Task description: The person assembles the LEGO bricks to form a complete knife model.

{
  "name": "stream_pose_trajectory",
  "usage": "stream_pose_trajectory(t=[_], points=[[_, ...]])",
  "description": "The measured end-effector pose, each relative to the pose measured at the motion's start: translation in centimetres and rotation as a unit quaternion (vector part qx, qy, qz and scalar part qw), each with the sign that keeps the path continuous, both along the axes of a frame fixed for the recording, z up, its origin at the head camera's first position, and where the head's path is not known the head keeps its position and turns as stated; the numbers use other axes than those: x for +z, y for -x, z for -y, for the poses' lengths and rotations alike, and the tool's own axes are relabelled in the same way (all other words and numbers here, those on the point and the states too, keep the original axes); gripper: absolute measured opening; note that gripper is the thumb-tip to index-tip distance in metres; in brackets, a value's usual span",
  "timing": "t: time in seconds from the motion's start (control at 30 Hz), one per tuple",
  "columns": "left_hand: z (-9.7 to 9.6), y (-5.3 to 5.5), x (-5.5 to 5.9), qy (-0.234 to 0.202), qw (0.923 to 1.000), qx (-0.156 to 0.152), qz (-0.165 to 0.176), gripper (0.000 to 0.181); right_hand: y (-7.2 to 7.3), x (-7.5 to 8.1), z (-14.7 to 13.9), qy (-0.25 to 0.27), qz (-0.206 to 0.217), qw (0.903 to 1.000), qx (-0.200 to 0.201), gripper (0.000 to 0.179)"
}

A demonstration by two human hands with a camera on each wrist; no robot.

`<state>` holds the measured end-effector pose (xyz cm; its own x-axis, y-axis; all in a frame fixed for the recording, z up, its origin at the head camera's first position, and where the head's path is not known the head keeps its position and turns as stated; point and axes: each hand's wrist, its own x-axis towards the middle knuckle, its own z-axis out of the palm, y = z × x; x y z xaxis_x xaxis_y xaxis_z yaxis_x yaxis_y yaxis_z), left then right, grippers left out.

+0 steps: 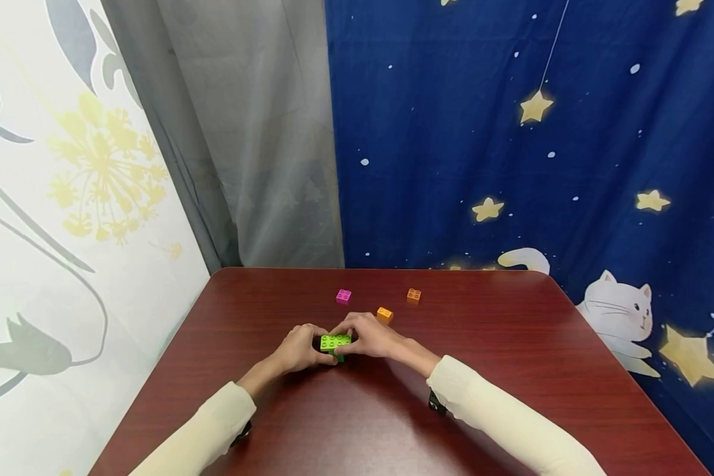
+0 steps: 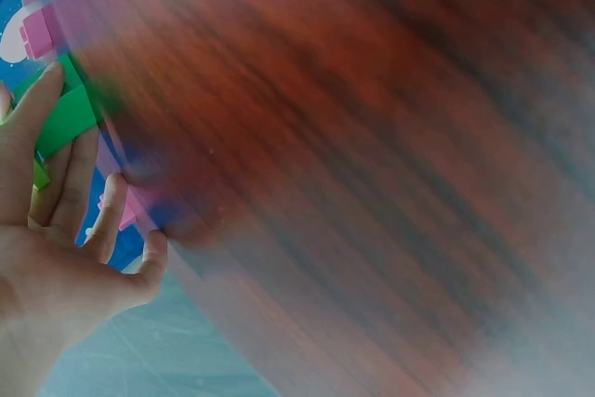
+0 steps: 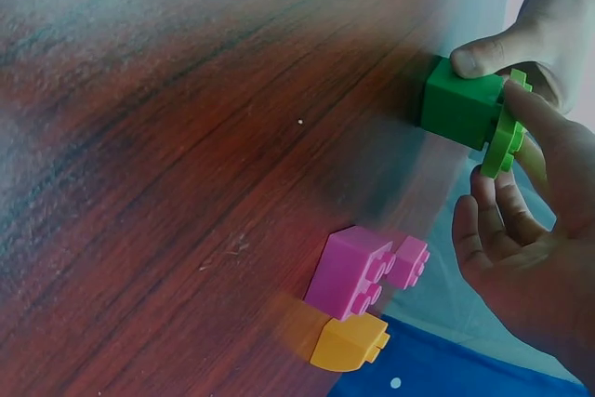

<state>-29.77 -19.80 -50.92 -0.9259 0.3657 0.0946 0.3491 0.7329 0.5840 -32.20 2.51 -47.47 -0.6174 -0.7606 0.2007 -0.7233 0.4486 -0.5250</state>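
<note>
A flat lime-green building brick point(image 1: 336, 342) with studs lies on top of a taller dark green brick point(image 3: 458, 107). My left hand point(image 1: 299, 348) grips the dark green brick, its thumb laid along the near side in the right wrist view. From the other side my right hand point(image 1: 370, 335) pinches the lime-green brick at its edge, with thumb and fingers curled about it. In the head view the fingers cover much of the dark green brick. In the right wrist view the lime-green brick sits slightly overhanging the dark one.
Beyond the hands on the red-brown wooden table point(image 1: 482, 370) stand a magenta brick point(image 1: 343, 296), a brown-orange brick point(image 1: 413, 296) and a small orange brick point(image 1: 385, 315), the orange one just behind my right hand. Curtains point(image 1: 482, 145) hang past the table's far edge.
</note>
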Motion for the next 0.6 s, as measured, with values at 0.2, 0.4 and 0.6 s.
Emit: stream_pose_trajectory(t=[0.2,0.4,0.6], points=[[-0.02,0.15,0.08,0.003,1.0000,0.000,-0.008,0.038,0.02,-0.11,-0.12,-0.003,-0.001,0.9999,-0.013,0.034],[-0.13,-0.01,0.42,-0.002,1.0000,0.001,-0.008,0.039,0.38,-0.33,-0.14,-0.016,0.006,0.9995,-0.025,0.034],[0.02,-0.24,0.15,-0.005,1.0000,0.000,-0.008,0.041,0.33,-0.03,0.02,-0.042,-0.022,0.9985,-0.029,0.036]])
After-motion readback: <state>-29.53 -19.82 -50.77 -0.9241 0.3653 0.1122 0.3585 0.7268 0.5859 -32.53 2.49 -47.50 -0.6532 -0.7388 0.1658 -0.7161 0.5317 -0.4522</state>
